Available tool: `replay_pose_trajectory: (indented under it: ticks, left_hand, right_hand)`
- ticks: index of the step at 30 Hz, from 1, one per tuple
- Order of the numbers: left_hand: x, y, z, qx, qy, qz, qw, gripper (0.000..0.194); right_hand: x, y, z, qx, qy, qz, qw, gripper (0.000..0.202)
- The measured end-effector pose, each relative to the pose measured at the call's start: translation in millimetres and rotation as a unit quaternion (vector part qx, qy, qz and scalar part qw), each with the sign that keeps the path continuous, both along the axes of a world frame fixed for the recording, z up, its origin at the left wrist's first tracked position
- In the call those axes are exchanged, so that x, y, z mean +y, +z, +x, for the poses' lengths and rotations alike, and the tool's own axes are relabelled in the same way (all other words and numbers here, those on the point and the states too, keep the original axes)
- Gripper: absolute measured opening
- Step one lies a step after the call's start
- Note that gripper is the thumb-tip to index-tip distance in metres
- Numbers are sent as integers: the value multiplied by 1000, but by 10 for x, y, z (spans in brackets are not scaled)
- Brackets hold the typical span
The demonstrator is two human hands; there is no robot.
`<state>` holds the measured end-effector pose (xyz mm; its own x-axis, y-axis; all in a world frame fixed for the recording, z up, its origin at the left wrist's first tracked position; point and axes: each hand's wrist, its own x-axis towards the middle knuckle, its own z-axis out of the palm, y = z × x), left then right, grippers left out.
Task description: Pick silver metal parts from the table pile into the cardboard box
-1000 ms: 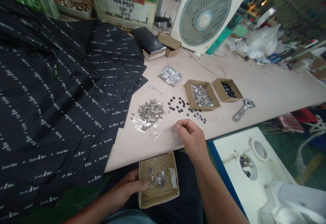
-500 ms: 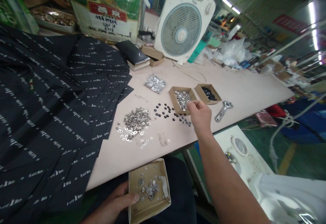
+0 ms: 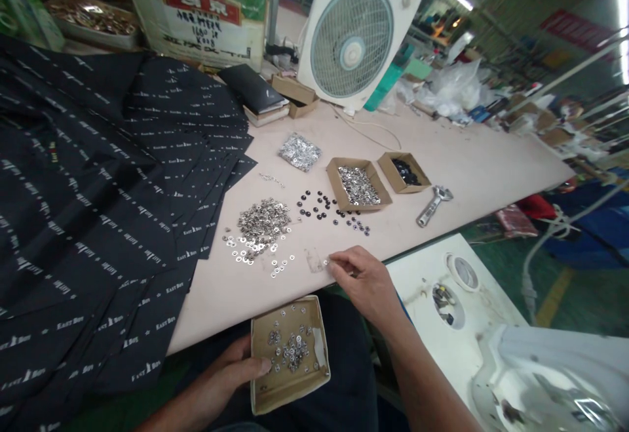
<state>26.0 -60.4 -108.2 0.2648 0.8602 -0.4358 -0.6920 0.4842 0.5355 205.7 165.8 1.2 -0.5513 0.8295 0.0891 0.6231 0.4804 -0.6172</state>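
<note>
My left hand [image 3: 240,368] grips the left side of a shallow cardboard box [image 3: 260,398], thumb over the rim, above my lap. Small silver snap fasteners [image 3: 296,352] lie loose in that box. My right hand [image 3: 363,281] is over the front edge of the table, fingers pinched together; what they hold, if anything, is hidden. A single silver snap part [image 3: 325,262] lies right at its fingertips. Farther left is a pile of silver snap parts [image 3: 264,221], with flat rings around it. Black caps [image 3: 319,206] are scattered behind the hand.
Two small boxes stand on the table, one with silver parts [image 3: 360,186], one with black parts [image 3: 405,173]. Beside them lies an adjustable wrench [image 3: 434,206]. Black printed fabric [image 3: 118,189] covers the left side. A fan [image 3: 354,39] stands behind; a white machine [image 3: 545,379] is at right.
My right hand has moved from the box of silver parts toward me, down to the table's front edge. The left hand still holds its box in nearly the same place.
</note>
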Motion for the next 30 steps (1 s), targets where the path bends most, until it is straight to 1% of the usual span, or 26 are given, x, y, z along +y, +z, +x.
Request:
replay_pose_trajectory:
  ticks: [3,5,7,9,11,12,14,17,19,22,24,28,30]
  left_hand:
    - [15,14,-1,6,1,1,1000,55]
    - [16,-1,3,10,3,3,1000,56]
    - [11,-33,8,11,8,7,1000,55]
    - [5,-68,12,12,14,13,1000,55]
    - [-1,-92,11,14,17,22,1000,55]
    - [-3,-97,8,15,18,26,999,55]
    - [-3,-90,0,16,16,30,999,56]
    - [3,-60,-18,13,15,32,999,56]
    - [6,-40,-29,12,17,31,999,56]
    - [3,-21,-39,11,22,34,999,56]
    - [1,-14,-42,9,24,39,999,56]
    - [10,-2,-46,11,23,37,999,54]
    - [15,1,-51,10,21,34,999,56]
  right_hand:
    - [-67,-63,-57,-19,1,31,999,11]
    - [-112,-69,-122,-26,4,39,999,13]
    - [-188,-51,-201,-29,23,35,999,14]
    - [-284,-17,-286,-30,56,25,998,14]
    - [-359,24,-368,-15,85,0,996,12]
    - [-376,43,-406,6,88,-22,996,11]
    - [-358,70,-480,66,64,-88,992,11]
    - [-239,52,-611,160,13,-185,970,21]
    - [-160,0,-721,211,13,-222,952,27]
    - [-129,-81,-888,269,31,-250,930,35]
    - [-173,-105,-966,277,34,-255,926,39]
    - [-298,-80,-990,255,51,-251,932,39]
    - [-331,-62,-947,240,52,-221,944,34]
